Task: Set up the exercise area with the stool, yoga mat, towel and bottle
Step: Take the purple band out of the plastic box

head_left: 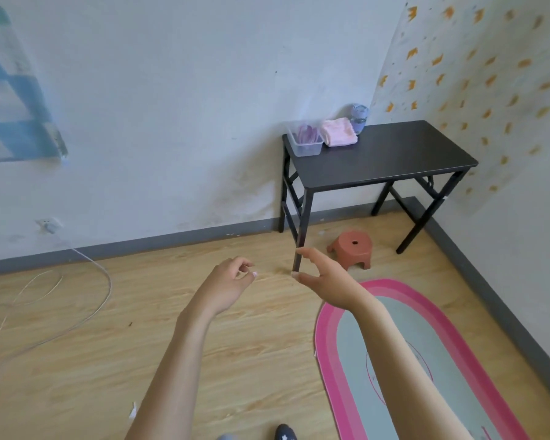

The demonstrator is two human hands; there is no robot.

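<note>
A small terracotta stool (352, 249) stands on the wooden floor under the black table (394, 157). A pink-bordered grey yoga mat (451, 338) lies unrolled on the floor at the right. On the table's back left corner a folded pink towel (338, 132) lies next to a lilac bottle (358, 114). My left hand (227, 284) reaches forward over the floor, fingers loosely curled, holding nothing. My right hand (323, 274) is stretched out in front of the table leg, thumb and fingers apart, empty, just left of the stool.
A clear plastic box (305, 144) with purple items sits on the table beside the towel. White cables (86, 274) trail from a wall socket (46, 224) over the floor at the left. Walls close the corner behind and to the right. My shoe (285, 431) shows at the bottom.
</note>
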